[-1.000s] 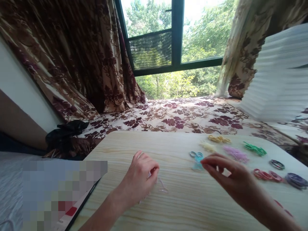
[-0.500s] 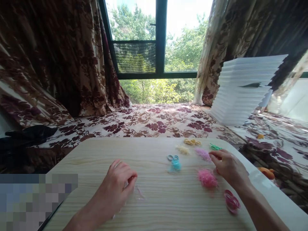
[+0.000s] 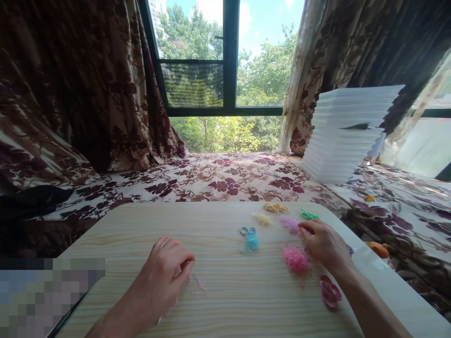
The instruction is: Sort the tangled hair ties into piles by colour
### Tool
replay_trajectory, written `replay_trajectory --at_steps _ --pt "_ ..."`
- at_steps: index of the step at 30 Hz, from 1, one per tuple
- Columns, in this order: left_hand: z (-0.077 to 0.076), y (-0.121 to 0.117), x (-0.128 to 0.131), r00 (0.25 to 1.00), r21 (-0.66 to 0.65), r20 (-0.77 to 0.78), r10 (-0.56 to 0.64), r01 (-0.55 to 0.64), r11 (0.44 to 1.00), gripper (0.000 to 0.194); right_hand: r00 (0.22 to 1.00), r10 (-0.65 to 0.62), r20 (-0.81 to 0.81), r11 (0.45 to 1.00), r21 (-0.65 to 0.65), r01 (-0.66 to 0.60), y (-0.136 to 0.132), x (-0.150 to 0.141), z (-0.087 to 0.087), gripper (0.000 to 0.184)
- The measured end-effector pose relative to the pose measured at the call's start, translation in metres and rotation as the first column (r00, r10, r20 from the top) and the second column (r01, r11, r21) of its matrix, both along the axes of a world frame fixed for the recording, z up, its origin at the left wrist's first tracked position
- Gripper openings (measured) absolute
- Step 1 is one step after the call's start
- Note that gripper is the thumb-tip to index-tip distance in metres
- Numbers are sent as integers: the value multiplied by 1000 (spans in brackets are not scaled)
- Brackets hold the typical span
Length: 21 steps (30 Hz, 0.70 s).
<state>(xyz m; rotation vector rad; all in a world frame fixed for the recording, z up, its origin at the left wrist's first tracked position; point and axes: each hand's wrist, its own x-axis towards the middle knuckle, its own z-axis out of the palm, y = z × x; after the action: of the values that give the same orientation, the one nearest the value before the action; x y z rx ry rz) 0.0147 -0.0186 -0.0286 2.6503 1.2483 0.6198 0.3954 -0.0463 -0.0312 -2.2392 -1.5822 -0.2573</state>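
My left hand (image 3: 172, 267) rests on the wooden tabletop with its fingers curled together. Thin pale strands (image 3: 199, 284) poke out beside it, and what lies inside the fingers is hidden. Across the table, my right hand (image 3: 322, 241) has thumb and forefinger pinched at the edge of a small lilac pile (image 3: 290, 225), seemingly of tiny elastic bands. Below that pile lies a bright pink heap (image 3: 296, 259) of the same look. Dark pink hair ties (image 3: 330, 292) sit near my right forearm, and green bands (image 3: 309, 214) lie just beyond my right hand.
A turquoise pile (image 3: 251, 242) with two grey-blue rings (image 3: 248, 231) lies mid-table. Behind it are a cream pile (image 3: 262, 218) and yellow hair ties (image 3: 276, 207). A tall white paper stack (image 3: 341, 136) stands beyond the table (image 3: 141, 225). An orange toy (image 3: 377, 249) lies off the right edge.
The whole view has shifted slightly, so everything appears a little further left. Both hands keep nearly the same places on the table, the right one still pinching by the lilac pile.
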Motion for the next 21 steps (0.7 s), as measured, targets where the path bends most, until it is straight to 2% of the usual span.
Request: replay_trajectory --at_steps 7,10,12,15,17,19,21 --pt "4 2 -4 999 48 41 -5 3 999 19 999 31 -29 995 96 -28 -5 -5 13 29" --pt "9 1 -6 999 36 49 0 -2 999 18 992 97 -80 984 159 -84 -4 -24 20 30" --pt "13 0 -7 999 -12 33 0 1 1000 19 970 215 -118 960 210 -187 -3 -48 19 31" --pt "18 -1 -7 1000 -80 -13 -19 18 997 17 850 501 -164 850 278 -448 -7 -91 10 27" --pt "18 -3 -5 998 -98 -39 -42 38 994 14 734 640 -229 768 225 -599 -13 -119 3 23" --pt "18 -4 -3 997 -96 -48 -57 52 994 12 644 711 -281 698 172 -695 -20 -139 -3 22" --pt "16 -6 -1 997 -91 -53 -64 59 994 12 596 743 -306 650 117 -751 -24 -151 -7 24"
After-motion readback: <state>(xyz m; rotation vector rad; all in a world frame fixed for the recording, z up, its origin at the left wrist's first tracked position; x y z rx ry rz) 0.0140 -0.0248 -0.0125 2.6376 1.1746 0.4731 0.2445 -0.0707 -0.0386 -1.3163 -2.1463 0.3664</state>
